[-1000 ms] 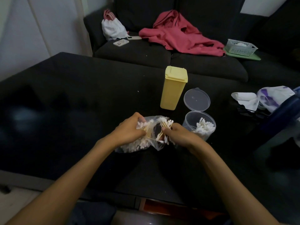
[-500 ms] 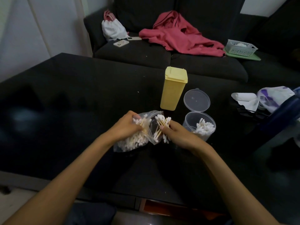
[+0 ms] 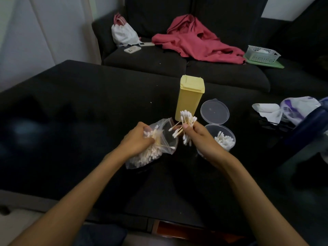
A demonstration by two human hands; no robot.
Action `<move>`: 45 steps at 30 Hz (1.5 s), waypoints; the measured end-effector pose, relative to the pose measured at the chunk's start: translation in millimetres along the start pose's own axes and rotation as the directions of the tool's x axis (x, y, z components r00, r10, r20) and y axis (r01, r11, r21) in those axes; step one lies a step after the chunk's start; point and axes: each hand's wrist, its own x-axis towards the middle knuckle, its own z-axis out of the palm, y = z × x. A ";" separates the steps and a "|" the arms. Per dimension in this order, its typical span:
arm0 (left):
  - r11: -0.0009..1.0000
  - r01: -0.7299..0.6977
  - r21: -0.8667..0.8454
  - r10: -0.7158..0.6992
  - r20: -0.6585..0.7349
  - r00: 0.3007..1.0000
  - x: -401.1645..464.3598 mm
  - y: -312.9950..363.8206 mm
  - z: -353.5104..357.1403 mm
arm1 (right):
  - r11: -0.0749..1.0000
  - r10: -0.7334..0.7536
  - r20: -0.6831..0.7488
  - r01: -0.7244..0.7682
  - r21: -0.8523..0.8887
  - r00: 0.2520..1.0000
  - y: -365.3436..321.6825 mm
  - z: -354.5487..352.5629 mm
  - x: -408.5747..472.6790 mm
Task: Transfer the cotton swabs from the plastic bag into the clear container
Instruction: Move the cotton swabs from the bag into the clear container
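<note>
A: R hand (image 3: 200, 137) – what's it got?

B: A bunch of cotton swabs (image 3: 186, 126), pinched approx mid-stick btwn thumb & curled fingers. White tips fan out above & below the fist; a few sticks splay left toward the bag mouth. Bunch is up off the table, in front of the yellow box (image 3: 190, 98).

A: L hand (image 3: 137, 139)?

B: Fingers curled over the plastic bag (image 3: 159, 148), gripping it near the open end w/ the swabs inside bunched under the palm. Bag lies on the black table (image 3: 71, 121), mouth facing right, still plenty of swabs in it.

A: And the clear container (image 3: 224, 139)?

B: Just right of the R hand, on the table, round, open. Hinged lid (image 3: 214, 111) flipped back behind it. A pile of swabs already in there, tips up. Held bunch is left of its rim, not over it.

A: Anything else round there?

B: Yellow box stands upright, lid closed, just behind the hands & beside the flipped lid. Far right edge: crumpled white paper (image 3: 266, 109) & a white-purple bag (image 3: 300, 109). Behind the table a dark sofa (image 3: 177, 66) w/ a red garment (image 3: 195, 41), white pouch (image 3: 124, 35), a phone (image 3: 132, 49), & a small white basket (image 3: 262, 54) on a green mat
</note>
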 end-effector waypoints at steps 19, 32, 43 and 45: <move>0.901 -0.299 0.316 0.165 0.387 0.907 36.6 173.4 50.2 | 0.857 0.238 0.228 -0.093 -0.507 0.944 -32.8 -113.8 -7.7; 0.924 -0.379 0.048 0.335 0.375 0.864 42.4 145.8 85.9 | 0.815 0.407 0.297 -0.197 -0.545 0.864 -37.4 -123.7 4.4; 0.941 -0.303 -0.151 0.326 0.167 0.930 42.3 137.4 92.8 | 0.825 0.430 0.294 -0.238 -0.513 0.854 -36.5 -124.0 14.3; 0.937 -0.297 -0.181 0.325 0.149 0.934 42.2 137.6 92.1 | 0.816 0.431 0.302 -0.225 -0.533 0.850 -38.8 -124.4 14.0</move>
